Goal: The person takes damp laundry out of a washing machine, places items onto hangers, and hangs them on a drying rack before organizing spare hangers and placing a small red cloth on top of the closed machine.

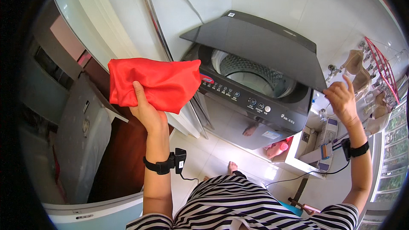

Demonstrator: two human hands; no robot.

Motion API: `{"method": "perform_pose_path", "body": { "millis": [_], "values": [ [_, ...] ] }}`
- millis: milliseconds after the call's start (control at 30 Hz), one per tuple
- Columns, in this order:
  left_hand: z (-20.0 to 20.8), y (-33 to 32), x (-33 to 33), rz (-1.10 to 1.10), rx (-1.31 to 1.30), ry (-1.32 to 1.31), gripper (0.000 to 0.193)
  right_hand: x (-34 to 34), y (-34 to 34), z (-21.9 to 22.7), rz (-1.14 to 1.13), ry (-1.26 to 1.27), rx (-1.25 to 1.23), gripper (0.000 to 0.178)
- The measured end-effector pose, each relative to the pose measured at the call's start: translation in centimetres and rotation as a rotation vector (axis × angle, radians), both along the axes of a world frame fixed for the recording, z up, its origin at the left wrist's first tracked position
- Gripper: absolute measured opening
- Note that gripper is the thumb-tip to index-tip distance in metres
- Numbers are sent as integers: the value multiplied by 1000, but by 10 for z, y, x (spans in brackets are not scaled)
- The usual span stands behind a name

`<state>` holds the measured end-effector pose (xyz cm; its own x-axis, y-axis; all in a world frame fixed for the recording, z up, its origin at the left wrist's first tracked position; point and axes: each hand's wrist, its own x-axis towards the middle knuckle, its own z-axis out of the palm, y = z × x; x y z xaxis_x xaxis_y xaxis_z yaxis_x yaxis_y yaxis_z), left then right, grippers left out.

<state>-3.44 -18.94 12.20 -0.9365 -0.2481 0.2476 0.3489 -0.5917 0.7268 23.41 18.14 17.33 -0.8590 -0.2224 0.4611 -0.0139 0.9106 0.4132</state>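
My left hand [147, 113] grips a folded bright red satiny cloth [153, 81], thumb on top and the other fingers hidden beneath it. The cloth is held up in front of the left side of a dark grey top-loading washing machine [255, 121]. At the right, my right hand [342, 98] pinches the front right corner of the machine's dark lid [264, 42]. The lid is partly raised, and below it the metal drum [251, 74] shows. A row of buttons lies along the control panel [243, 98] in front of the drum opening.
A red hanging rack [383, 68] with clips holds beige garments [360, 70] at the right wall. Beside the machine stands a white shelf [294, 162] with boxes, and a pink bottle [277, 148] near the floor. A metal pole [154, 15] rises at the left.
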Motion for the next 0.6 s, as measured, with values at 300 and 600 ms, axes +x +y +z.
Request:
{"method": "perform_pose_path", "body": {
  "millis": [300,600],
  "values": [
    [-7,-9,7,-6,-42,-23,43,11,-11,-76,69,-135,0,22],
    [-2,-6,9,-51,-30,-44,47,8,0,-96,103,-180,-76,21]
  ]
}}
